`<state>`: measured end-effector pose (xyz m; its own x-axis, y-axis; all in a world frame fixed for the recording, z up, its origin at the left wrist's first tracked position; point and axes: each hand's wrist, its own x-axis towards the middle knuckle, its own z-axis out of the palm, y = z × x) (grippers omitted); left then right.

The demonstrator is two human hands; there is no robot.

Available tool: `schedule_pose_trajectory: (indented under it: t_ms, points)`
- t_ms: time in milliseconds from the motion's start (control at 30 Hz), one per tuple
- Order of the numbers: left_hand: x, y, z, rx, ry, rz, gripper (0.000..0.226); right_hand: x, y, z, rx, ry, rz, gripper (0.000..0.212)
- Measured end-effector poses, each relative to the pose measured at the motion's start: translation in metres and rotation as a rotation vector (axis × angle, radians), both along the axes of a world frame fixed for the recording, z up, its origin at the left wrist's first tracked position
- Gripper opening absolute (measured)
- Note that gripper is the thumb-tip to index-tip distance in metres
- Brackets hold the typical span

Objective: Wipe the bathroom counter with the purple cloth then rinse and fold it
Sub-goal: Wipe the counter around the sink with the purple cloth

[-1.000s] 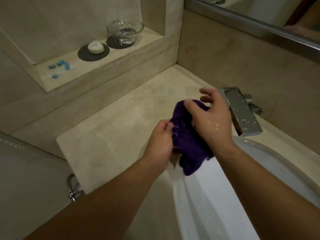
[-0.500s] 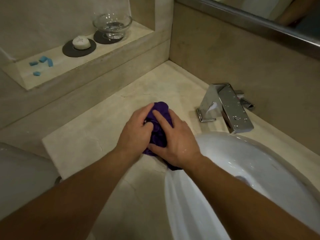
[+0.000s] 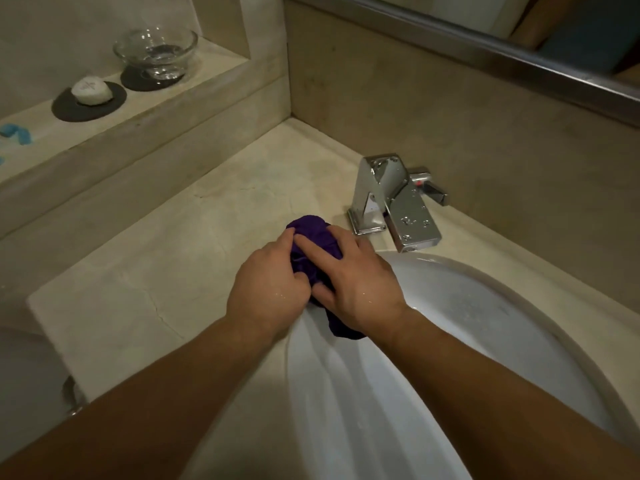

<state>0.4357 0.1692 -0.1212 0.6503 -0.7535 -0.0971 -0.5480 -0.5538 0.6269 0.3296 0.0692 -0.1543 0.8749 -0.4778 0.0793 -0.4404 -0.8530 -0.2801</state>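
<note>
Both hands are down on the purple cloth (image 3: pixel 311 233) now, at counter (image 3: pixel 156 271) level, just left of and in front of the faucet (image 3: pixel 394 202). One second ago the cloth was up in the air in front of the faucet, hanging loose, with the right fingers splayed. Half a second ago it landed on the counter. Since then almost nothing moves: same wad, same spot.

Left hand (image 3: pixel 266 289): fingers curled into the side of the wad away from the faucet, gripping it.
Right hand (image 3: pixel 360 289): index finger straight across the top, other fingers wrapped round the faucet side, thumb pressing in from the near side. It holds the cloth too.

Cloth: a bunched ball. The upper part sits on the counter left of the faucet, and a dark tail droops over the sink (image 3: pixel 485 306) rim in front of the faucet, under the right wrist.

Faucet: droplets on the spout, no stream visible. Drops on both hands.

Read: the rinse looks done; this is a squeeze or the start of the fold. It is not folded yet, with no flat layer and no edges lined up. The next move calls for spreading it flat left of the faucet. Pull the tail up off the rim first, or it drags and drips.
</note>
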Motion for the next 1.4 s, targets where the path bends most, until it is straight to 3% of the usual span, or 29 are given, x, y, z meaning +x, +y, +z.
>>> schedule_pose_trajectory:
  t_ms: [367, 533, 600, 700, 833, 933, 1200, 1400]
  points:
    - [-0.051, -0.040, -0.003, -0.057, 0.138, 0.042, 0.048, -0.060, -0.050, -0.006, -0.038, 0.010, 0.063, 0.074]
    - [-0.078, -0.056, -0.007, -0.105, 0.170, 0.066, 0.052, -0.082, -0.069, 0.000, -0.126, 0.054, 0.044, 0.064]
    - [-0.088, -0.067, -0.010, -0.114, 0.175, 0.079, 0.044, -0.093, -0.078, 0.001, -0.134, 0.048, 0.014, 0.059]
    - [-0.103, -0.090, -0.013, -0.095, 0.135, 0.020, 0.033, -0.111, -0.090, 0.001, -0.117, 0.076, -0.066, 0.068]
    - [-0.124, -0.119, -0.003, -0.019, 0.150, -0.104, 0.064, -0.136, -0.100, 0.005, -0.062, 0.066, -0.206, 0.072]
    - [-0.137, -0.135, -0.003, -0.103, 0.194, -0.154, 0.059, -0.153, -0.103, 0.008, 0.003, 0.058, -0.278, 0.071]
    - [-0.189, -0.172, -0.002, -0.049, 0.252, -0.338, 0.054, -0.212, -0.099, 0.014, 0.111, 0.069, -0.526, 0.067]
    - [-0.231, -0.185, -0.005, -0.029, 0.235, -0.488, 0.049, -0.247, -0.079, 0.022, 0.108, 0.231, -0.685, 0.082]
